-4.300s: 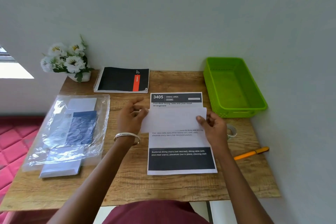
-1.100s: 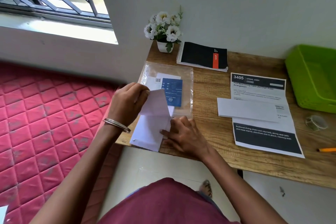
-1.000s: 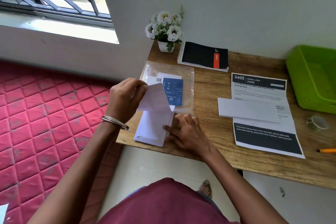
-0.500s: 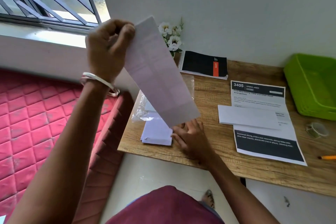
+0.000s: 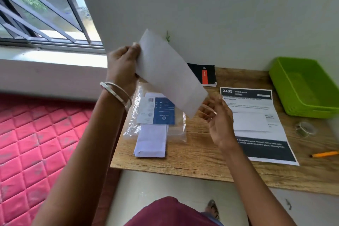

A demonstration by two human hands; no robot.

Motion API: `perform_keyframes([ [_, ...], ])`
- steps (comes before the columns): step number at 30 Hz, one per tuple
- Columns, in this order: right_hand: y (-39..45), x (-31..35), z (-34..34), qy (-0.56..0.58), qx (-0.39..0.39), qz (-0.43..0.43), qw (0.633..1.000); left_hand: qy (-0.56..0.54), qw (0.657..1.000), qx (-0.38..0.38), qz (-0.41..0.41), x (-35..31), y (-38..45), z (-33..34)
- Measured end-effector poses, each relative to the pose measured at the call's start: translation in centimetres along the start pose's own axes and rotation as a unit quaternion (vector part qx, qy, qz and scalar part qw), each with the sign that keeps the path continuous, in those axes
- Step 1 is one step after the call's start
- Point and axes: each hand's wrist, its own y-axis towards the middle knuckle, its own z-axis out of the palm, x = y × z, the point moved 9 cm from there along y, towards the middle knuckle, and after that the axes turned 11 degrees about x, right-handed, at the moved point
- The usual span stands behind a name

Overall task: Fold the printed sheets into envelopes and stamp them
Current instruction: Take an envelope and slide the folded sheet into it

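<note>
Head view: the left hand (image 5: 122,68) pinches one end of a white envelope (image 5: 170,73) held tilted in the air above the wooden table (image 5: 201,159) — the right hand (image 5: 218,121) hovers open-fingered just under its lower corner, contact unclear. The printed sheet (image 5: 256,126) lies flat on the table, a folded white piece resting on its middle, beside the green tray (image 5: 304,86).

A wooden table (image 5: 201,159) carries a clear plastic bag (image 5: 132,126) and a white envelope stack (image 5: 150,143) below the left hand. Beyond the right hand lie a printed sheet (image 5: 256,134), a tape roll (image 5: 305,128), an orange pencil (image 5: 324,154), a green basket (image 5: 302,86) and a black notebook (image 5: 209,73).
</note>
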Motion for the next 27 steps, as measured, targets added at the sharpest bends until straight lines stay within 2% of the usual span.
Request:
perform_keyframes([
  [4, -0.1, -1.3, -2.7, 0.05, -0.022, 0.124, 0.991, -0.083, 0.99, 0.041, -0.106, 4.9, -1.1, 4.2],
  [6, -0.7, -0.9, -4.3, 0.055, -0.022, 0.138, 0.989, -0.097, 0.985, 0.049, -0.137, 6.6, -1.6, 5.9],
  [9, -1.4, 0.9, -7.5, 0.045, -0.037, 0.11, 0.992, -0.078, 0.987, 0.01, -0.141, 8.2, -1.9, 6.8],
  [13, -2.0, 4.3, -12.8, 0.038, -0.094, 0.051, 0.994, 0.047, 0.992, -0.056, -0.1, 9.9, -1.9, 6.8],
  [16, -2.4, 7.8, -15.5, 0.037, -0.122, -0.012, 0.992, 0.198, 0.973, -0.086, -0.078, 10.6, -3.4, 8.6],
  [18, -2.7, 10.3, -16.6, 0.024, -0.14, -0.052, 0.989, 0.328, 0.943, -0.03, -0.042, 10.4, -4.5, 12.0],
  [19, -2.7, 11.4, -16.8, 0.014, -0.141, -0.065, 0.988, 0.392, 0.919, 0.039, 0.002, 10.1, -5.1, 14.8],
  [21, -2.5, 13.2, -16.6, 0.002, -0.129, -0.077, 0.989, 0.467, 0.855, 0.211, 0.077, 10.3, -6.8, 20.9],
  [23, -2.2, 14.7, -16.2, -0.012, -0.11, -0.08, 0.991, 0.529, 0.775, 0.325, 0.122, 11.4, -8.6, 25.3],
  [25, -1.8, 16.3, -15.7, -0.029, -0.079, -0.077, 0.993, 0.591, 0.703, 0.358, 0.17, 12.5, -9.2, 28.2],
  [27, -1.3, 17.9, -15.1, -0.06, -0.033, -0.071, 0.995, 0.609, 0.68, 0.364, 0.187, 13.3, -9.1, 30.2],
])
